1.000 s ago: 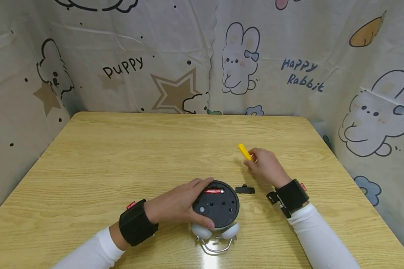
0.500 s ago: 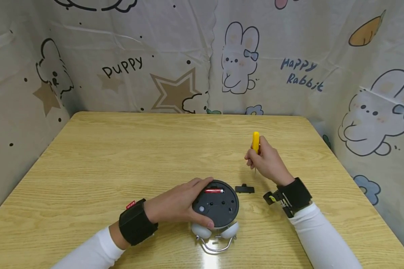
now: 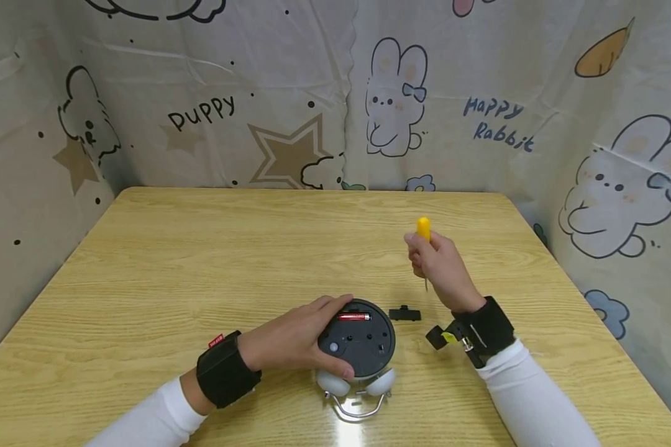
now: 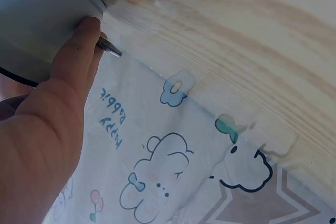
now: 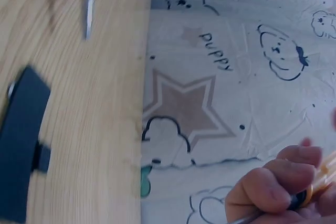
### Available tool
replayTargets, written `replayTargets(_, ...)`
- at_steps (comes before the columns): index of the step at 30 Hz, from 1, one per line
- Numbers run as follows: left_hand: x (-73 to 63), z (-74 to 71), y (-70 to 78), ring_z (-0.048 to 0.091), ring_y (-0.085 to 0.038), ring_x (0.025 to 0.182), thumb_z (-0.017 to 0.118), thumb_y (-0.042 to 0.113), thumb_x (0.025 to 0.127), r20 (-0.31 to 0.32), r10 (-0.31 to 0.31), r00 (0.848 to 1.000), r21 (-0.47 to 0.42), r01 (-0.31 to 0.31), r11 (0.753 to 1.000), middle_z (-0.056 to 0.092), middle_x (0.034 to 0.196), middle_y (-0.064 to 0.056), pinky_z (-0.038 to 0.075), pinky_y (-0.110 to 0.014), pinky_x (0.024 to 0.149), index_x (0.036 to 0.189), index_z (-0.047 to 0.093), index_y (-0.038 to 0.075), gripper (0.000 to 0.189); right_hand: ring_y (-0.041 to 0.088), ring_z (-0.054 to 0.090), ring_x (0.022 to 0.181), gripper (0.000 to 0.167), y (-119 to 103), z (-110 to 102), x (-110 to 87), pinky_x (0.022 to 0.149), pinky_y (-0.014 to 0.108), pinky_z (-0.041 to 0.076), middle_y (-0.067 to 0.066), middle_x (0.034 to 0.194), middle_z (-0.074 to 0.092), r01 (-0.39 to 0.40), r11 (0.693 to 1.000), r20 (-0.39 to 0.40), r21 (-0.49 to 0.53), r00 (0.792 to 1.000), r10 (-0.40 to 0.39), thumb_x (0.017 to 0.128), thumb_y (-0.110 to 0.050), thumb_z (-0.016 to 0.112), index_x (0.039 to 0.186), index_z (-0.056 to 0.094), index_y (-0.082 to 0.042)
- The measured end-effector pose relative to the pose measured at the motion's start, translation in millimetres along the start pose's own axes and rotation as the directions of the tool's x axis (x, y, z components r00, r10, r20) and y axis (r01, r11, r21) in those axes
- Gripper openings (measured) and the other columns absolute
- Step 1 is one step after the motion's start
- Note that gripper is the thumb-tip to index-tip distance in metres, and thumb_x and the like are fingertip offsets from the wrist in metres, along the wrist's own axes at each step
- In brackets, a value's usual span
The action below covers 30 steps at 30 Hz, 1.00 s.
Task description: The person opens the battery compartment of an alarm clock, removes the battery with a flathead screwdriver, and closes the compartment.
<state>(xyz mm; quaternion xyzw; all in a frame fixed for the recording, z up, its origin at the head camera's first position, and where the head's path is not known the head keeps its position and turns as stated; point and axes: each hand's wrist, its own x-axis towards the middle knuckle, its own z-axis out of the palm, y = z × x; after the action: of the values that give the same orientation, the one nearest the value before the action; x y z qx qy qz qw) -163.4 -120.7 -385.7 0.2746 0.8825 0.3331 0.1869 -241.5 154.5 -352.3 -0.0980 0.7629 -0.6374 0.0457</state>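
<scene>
Seen from the head camera, with 12 o'clock at the far edge of the table point(image 3: 229, 248), the alarm clock point(image 3: 363, 354) lies back upward between 7 and 8 o'clock of the right-hand grip point(image 3: 440, 264), clear of it. That grip is clamped on a yellow-handled screwdriver point(image 3: 423, 230), whose long axis runs 12 to 6, handle end at 12 and thin shaft point(image 3: 426, 284) at 6, so the tip points beside the clock rather than at it. The nearer hand to the clock is the other one: the left-hand grip point(image 3: 296, 330) closes round its 9 o'clock side, fingers over the rim at 11 and thumb point(image 3: 341, 367) at 7. A red battery point(image 3: 354, 316) sits near the clock's 12 o'clock, its long axis running 9 to 3. The black battery cover point(image 3: 405, 315) lies off the clock just beside its 2 o'clock rim, low on the table between tip and clock, while the left thumb crowds the lower rim. Two pale bells point(image 3: 380, 382) stand out at 5 and 7 o'clock, with the wire handle point(image 3: 360, 415) at 6. Beyond the table, toward 12, hangs a printed cloth point(image 3: 279, 81).
</scene>
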Motion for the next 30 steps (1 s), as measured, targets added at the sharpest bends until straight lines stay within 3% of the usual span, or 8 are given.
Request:
replayTargets(5, 0.7, 0.4, 0.1, 0.054, -0.02, 0.128, 0.085, 0.064, 0.075, 0.004, -0.002, 1.0, -0.003, 0.002, 1.0, 0.049, 0.152, -0.005, 0.049, -0.045, 0.11, 0.165, 0.026, 0.021, 0.116, 0.016, 0.033, 0.057, 0.065, -3, 3, -3.8, 0.062, 0.038, 0.02, -0.004, 0.063, 0.038, 0.058, 0.961, 0.016, 0.27, 0.998, -0.064, 0.108, -0.062, 0.024, 0.069, 0.044, -0.014)
replayTargets(8, 1.0, 0.8, -0.1, 0.055, -0.02, 0.129, 0.085, 0.064, 0.075, 0.004, -0.003, 1.0, -0.003, 0.003, 1.0, 0.049, 0.152, -0.005, 0.049, -0.045, 0.11, 0.165, 0.026, 0.021, 0.117, 0.021, 0.028, 0.056, 0.07, -6, 5, -7.0, 0.063, 0.041, 0.017, -0.002, 0.059, 0.034, 0.088, 0.932, 0.021, 0.351, 0.995, -0.102, 0.107, -0.065, 0.018, 0.063, 0.038, -0.014)
replayTargets(13, 0.8, 1.1, 0.0, 0.055, -0.02, 0.129, 0.086, 0.064, 0.074, 0.001, -0.007, 1.0, -0.002, 0.007, 1.0, 0.048, 0.153, -0.005, 0.049, -0.045, 0.11, 0.165, 0.026, 0.021, 0.118, 0.022, 0.026, 0.054, 0.067, -10, 9, -12.1, 0.06, 0.039, 0.017, 0.0, 0.056, 0.032, 0.103, 0.917, 0.066, 0.387, 0.988, -0.138, 0.107, -0.059, 0.016, 0.061, 0.034, -0.013)
replayTargets(22, 0.1, 1.1, 0.6, 0.056, -0.021, 0.129, 0.087, 0.064, 0.073, 0.001, -0.015, 1.0, -0.009, 0.015, 1.0, 0.047, 0.155, -0.007, 0.05, -0.045, 0.109, 0.166, 0.025, 0.02, 0.119, 0.018, 0.03, 0.052, 0.061, -15, 20, -18.1, 0.056, 0.035, 0.02, -0.007, 0.053, 0.044, 0.096, 0.906, 0.082, 0.412, 0.986, -0.142, 0.106, -0.053, 0.015, 0.06, 0.032, -0.016)
replayTargets(30, 0.8, 1.8, -0.1, 0.056, -0.02, 0.127, 0.086, 0.065, 0.073, -0.005, -0.011, 1.0, 0.003, 0.011, 1.0, 0.049, 0.152, -0.006, 0.05, -0.044, 0.108, 0.166, 0.025, 0.02, 0.12, 0.021, 0.024, 0.051, 0.058, -13, 24, -19.6, 0.054, 0.035, 0.02, -0.001, 0.056, 0.027, 0.12, 0.884, 0.137, 0.452, 0.97, -0.202, 0.105, -0.048, 0.01, 0.062, 0.03, -0.014)
